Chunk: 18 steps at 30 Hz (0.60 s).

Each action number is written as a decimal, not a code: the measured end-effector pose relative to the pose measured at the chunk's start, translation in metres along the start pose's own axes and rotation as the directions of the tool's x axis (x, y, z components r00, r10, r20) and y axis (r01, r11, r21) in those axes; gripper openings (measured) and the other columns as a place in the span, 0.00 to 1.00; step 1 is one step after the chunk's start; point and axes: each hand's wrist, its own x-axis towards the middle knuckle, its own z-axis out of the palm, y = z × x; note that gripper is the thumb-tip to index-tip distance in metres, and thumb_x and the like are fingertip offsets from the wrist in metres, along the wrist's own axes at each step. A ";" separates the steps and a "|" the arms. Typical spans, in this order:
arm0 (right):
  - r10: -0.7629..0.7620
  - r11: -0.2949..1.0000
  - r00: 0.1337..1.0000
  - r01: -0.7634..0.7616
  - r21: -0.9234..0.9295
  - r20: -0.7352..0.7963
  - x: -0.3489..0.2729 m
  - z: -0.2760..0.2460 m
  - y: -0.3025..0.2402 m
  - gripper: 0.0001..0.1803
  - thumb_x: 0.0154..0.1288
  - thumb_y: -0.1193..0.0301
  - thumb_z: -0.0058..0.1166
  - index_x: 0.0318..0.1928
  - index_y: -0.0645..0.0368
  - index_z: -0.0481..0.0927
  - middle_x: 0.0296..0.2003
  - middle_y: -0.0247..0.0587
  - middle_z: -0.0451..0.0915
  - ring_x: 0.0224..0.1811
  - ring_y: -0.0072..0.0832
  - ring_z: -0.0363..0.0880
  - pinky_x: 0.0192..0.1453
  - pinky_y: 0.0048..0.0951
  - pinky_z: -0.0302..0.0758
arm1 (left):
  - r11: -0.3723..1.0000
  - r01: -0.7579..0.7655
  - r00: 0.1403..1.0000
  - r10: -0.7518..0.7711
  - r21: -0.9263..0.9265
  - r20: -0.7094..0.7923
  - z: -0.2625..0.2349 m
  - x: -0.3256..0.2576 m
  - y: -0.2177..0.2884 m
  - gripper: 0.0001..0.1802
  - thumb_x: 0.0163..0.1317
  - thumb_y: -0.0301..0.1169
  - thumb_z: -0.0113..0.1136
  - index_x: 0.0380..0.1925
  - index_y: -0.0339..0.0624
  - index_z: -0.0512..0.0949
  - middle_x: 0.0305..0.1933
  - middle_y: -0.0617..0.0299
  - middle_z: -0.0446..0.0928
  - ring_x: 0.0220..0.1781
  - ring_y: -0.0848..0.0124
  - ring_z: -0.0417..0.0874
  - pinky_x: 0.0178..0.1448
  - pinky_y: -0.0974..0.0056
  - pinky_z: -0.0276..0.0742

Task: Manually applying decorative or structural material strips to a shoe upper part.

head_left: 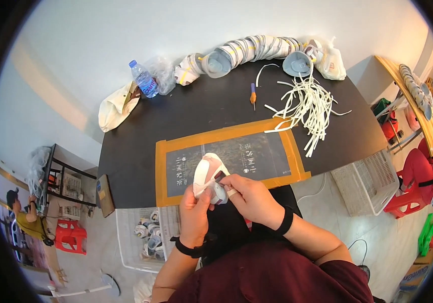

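In front of me, over the near edge of the table, both hands hold what looks like a small shoe upper (pixel 207 169), white and pinkish with a grey lining. My left hand (pixel 194 214) is closed round its lower left side. My right hand (pixel 253 198) pinches its right side, near a dark opening; whether a lace end is in those fingers I cannot make out. Beneath it, a dark printed sheet (pixel 272 157) is fixed to the table with tan tape. Farther off lie a heap of white laces (pixel 304 103) and an awl (pixel 253 95) with a blue and orange handle.
A row of nested uppers (pixel 249 49) lines the table's back, beside a water bottle (pixel 143 80) and a white plastic bag (pixel 332 64). White crates stand low at left (pixel 124 237) and right (pixel 359 189). Other people sit at far left and far right.
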 end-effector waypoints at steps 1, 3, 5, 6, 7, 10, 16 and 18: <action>0.002 1.000 1.000 -0.002 0.002 -0.004 0.000 -0.001 0.000 0.09 0.69 0.74 0.48 0.46 0.61 0.77 0.36 0.48 0.81 0.37 0.45 0.81 0.42 0.36 0.77 | 1.000 0.002 1.000 -0.002 0.003 0.003 0.002 -0.001 -0.001 0.12 0.69 0.33 0.58 0.49 0.41 0.75 0.40 0.67 0.79 0.34 0.82 0.74 0.34 0.75 0.68; -0.019 1.000 1.000 0.020 0.007 -0.012 -0.001 -0.001 0.002 0.08 0.69 0.74 0.49 0.46 0.60 0.77 0.34 0.47 0.81 0.36 0.45 0.82 0.41 0.36 0.77 | 0.996 -0.051 0.999 0.052 0.079 -0.002 0.004 -0.002 -0.002 0.12 0.70 0.33 0.57 0.48 0.40 0.75 0.39 0.68 0.78 0.33 0.83 0.72 0.34 0.75 0.67; -0.027 1.000 1.000 0.027 -0.016 -0.007 -0.001 -0.003 0.004 0.09 0.68 0.75 0.49 0.47 0.60 0.76 0.33 0.47 0.81 0.36 0.44 0.82 0.40 0.37 0.77 | 0.991 -0.066 0.998 0.067 0.120 -0.002 0.008 -0.004 -0.001 0.11 0.70 0.32 0.56 0.48 0.39 0.76 0.38 0.68 0.78 0.33 0.83 0.71 0.34 0.75 0.67; -0.035 0.999 0.999 0.036 -0.041 0.003 -0.001 -0.004 0.005 0.09 0.67 0.76 0.48 0.47 0.59 0.76 0.33 0.47 0.81 0.36 0.44 0.82 0.40 0.37 0.77 | 0.984 -0.082 0.997 0.083 0.157 -0.004 0.009 -0.005 0.000 0.11 0.70 0.32 0.56 0.47 0.39 0.76 0.38 0.68 0.77 0.32 0.84 0.70 0.34 0.75 0.66; -0.033 0.999 0.999 0.033 -0.040 0.000 -0.002 -0.005 0.004 0.09 0.67 0.76 0.48 0.47 0.59 0.76 0.33 0.47 0.81 0.36 0.44 0.82 0.40 0.37 0.77 | 0.984 -0.080 0.997 0.081 0.159 -0.001 0.011 -0.006 0.000 0.11 0.70 0.32 0.56 0.47 0.39 0.76 0.38 0.68 0.77 0.32 0.84 0.70 0.34 0.75 0.66; -0.084 0.990 0.996 0.083 -0.113 -0.006 -0.004 -0.010 -0.001 0.11 0.66 0.77 0.48 0.48 0.59 0.75 0.32 0.46 0.81 0.34 0.41 0.83 0.38 0.36 0.78 | 0.972 -0.087 0.995 0.094 0.219 -0.023 0.013 -0.008 -0.001 0.11 0.70 0.31 0.57 0.48 0.37 0.75 0.38 0.66 0.77 0.34 0.82 0.72 0.36 0.74 0.69; -0.045 0.990 0.997 0.053 -0.132 0.066 -0.008 -0.020 -0.002 0.11 0.66 0.77 0.48 0.49 0.59 0.74 0.30 0.44 0.81 0.30 0.36 0.84 0.35 0.35 0.79 | 0.919 -0.193 0.977 0.211 0.343 -0.016 0.017 -0.010 -0.007 0.13 0.69 0.30 0.58 0.49 0.34 0.73 0.42 0.62 0.77 0.41 0.78 0.75 0.46 0.69 0.74; -0.036 0.991 0.997 0.045 -0.127 0.073 -0.009 -0.020 0.001 0.10 0.68 0.75 0.47 0.49 0.59 0.74 0.28 0.43 0.81 0.30 0.37 0.84 0.35 0.35 0.78 | 0.904 -0.223 0.970 0.244 0.364 -0.013 0.018 -0.010 -0.010 0.13 0.69 0.30 0.58 0.49 0.35 0.73 0.43 0.62 0.77 0.42 0.77 0.75 0.46 0.69 0.74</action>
